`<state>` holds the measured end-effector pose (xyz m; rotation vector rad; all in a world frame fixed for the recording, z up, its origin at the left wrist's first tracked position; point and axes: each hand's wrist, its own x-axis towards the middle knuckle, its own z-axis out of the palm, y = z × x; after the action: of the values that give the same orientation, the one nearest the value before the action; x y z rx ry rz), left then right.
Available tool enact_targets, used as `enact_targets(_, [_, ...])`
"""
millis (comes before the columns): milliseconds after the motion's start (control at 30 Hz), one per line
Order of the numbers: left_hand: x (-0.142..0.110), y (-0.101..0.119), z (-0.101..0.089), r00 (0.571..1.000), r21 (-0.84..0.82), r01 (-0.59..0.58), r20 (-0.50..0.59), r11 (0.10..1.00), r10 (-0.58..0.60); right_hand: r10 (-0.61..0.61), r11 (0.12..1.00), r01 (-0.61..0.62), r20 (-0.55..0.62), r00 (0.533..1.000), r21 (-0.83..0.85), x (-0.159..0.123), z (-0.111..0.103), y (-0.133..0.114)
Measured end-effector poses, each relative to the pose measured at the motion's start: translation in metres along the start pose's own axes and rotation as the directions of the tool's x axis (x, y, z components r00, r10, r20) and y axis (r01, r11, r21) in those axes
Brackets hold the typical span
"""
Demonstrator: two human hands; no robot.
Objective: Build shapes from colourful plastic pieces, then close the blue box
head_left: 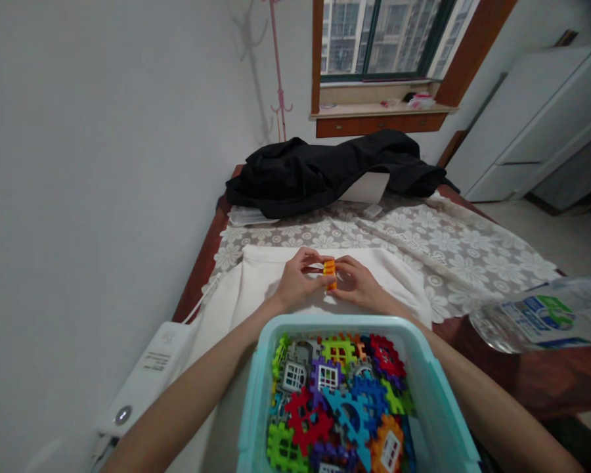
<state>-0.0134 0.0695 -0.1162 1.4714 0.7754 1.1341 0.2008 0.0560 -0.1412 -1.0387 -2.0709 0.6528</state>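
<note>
Just beyond the tub (pixel 335 322), over a white cloth (pixel 261 266), two hands meet at a small orange block (pixel 329 274). The left hand (pixel 298 282) pinches it between thumb and fingers, and the right hand (pixel 358 284) does the same from the other side, fingers bent and thumb low. The block looks like plastic, its face broken into short, rounded ridges; finer detail is too small to tell.

The tub is smooth, pale turquoise plastic with rounded corners and a thick rim. It takes up the near middle, a forearm passing along either side. Heaped inside are flat toothed pieces (pixel 347 414) in red, blue, green, purple, orange and grey, some with white lattice insets.

Under the white cloth, which is soft and creased, spreads a grey lace cloth (pixel 473 253) patterned with pale flowers. Across the far end of the table (pixel 197 289) sprawls a crumpled black garment (pixel 320 167), a stiff white card (pixel 368 187) against its near side. To the right is a see-through bottle (pixel 546 315) with a green and blue label; to the left, near the wall, a hard white box (pixel 150 374) with a round button. Farther off are a thin pink coat stand (pixel 280 79) and a wood-framed window (pixel 384 39).
</note>
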Motion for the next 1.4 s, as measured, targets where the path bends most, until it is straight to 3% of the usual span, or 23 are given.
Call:
enact_targets(467, [0.0013, -0.0036, -0.0009, 1.0, -0.041, 0.008, 0.028, 0.999, -0.007, 0.004, 0.996, -0.008, -0.046, 0.999, -0.094, -0.0015, 0.0006, -0.0028])
enact_targets(700, [0.0026, -0.0016, -0.0031, 0.997, -0.031, -0.015, 0.081, 0.999, 0.018, 0.006, 0.999, -0.007, -0.041, 0.999, -0.033, -0.0009, -0.0016, -0.0026])
enact_targets(1400, [0.0016, 0.0004, -0.0009, 0.997, -0.061, 0.056, 0.051, 0.997, -0.052, 0.001, 1.0, -0.001, -0.009, 1.0, -0.022, 0.0003, -0.0013, -0.0022])
